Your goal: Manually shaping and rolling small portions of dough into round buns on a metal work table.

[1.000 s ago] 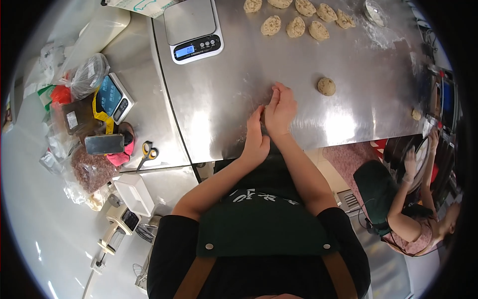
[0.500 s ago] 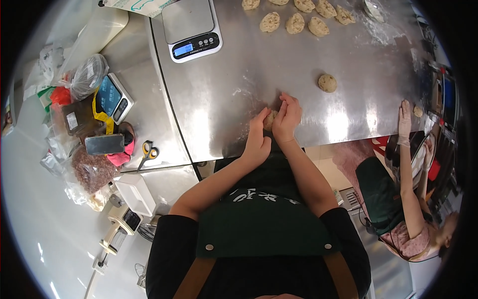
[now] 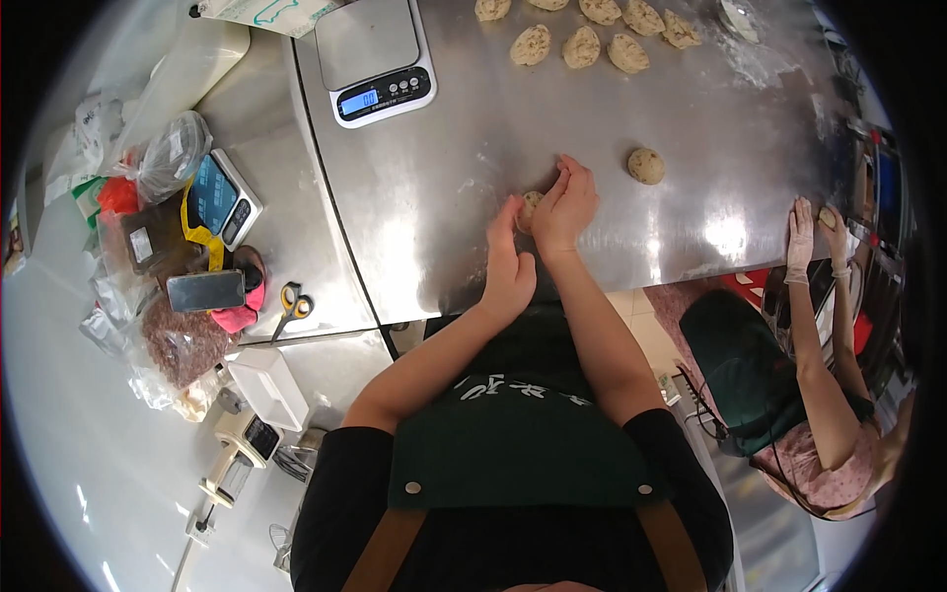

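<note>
A small speckled dough ball (image 3: 531, 210) rests on the steel table between my two hands. My left hand (image 3: 506, 259) presses along its left side, fingers held together and pointing away from me. Curved round its right side, my right hand (image 3: 566, 209) covers part of it. Both hands are closed about the ball. Another round dough ball (image 3: 646, 167) sits alone to the right of my hands. Farther off, several rough, uncut-looking dough pieces (image 3: 580, 46) lie in rows.
A white kitchen scale (image 3: 386, 95) stands at the far left, across a seam in the tabletop (image 3: 444, 128). Scissors (image 3: 292, 310), a phone (image 3: 205, 290), a second scale (image 3: 225, 202) and bagged ingredients (image 3: 182, 335) crowd the left. At right, a co-worker's gloved hands (image 3: 801, 237) work at the table.
My hands and the dough ball have shifted slightly away from me and left, showing more of the ball. The co-worker's second hand has come up onto the table beside the first.
</note>
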Motion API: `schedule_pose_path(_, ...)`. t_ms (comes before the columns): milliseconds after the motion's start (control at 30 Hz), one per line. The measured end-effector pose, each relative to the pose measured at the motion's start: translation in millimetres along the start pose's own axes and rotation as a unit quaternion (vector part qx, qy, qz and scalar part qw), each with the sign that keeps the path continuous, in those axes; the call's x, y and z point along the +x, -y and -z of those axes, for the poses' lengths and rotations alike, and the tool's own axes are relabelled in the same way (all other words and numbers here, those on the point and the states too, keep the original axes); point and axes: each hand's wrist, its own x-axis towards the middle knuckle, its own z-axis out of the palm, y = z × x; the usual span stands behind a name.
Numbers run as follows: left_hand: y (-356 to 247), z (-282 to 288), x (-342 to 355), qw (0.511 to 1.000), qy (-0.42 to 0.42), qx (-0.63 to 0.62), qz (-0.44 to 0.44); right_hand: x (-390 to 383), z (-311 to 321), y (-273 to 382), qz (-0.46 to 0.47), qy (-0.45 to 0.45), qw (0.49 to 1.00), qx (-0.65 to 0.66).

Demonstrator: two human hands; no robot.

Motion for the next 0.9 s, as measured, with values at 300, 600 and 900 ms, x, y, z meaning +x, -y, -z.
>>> schedule_pose_path(300, -8, 7, 14, 0.996, 0.075, 0.013, 0.039, 3, 11, -3, -0.016, 0.011, 1.000, 0.022)
schedule_pose_path(600, -3, -3, -8, 0.997, 0.053, 0.036, 0.045, -23, 14, -23, 0.022, -0.013, 1.000, 0.000)
schedule_pose_path(900, 5, -5, -31, 0.999, 0.038, -0.017, 0.002, -25, 28, -21, 0.016, 0.001, 0.999, 0.040)
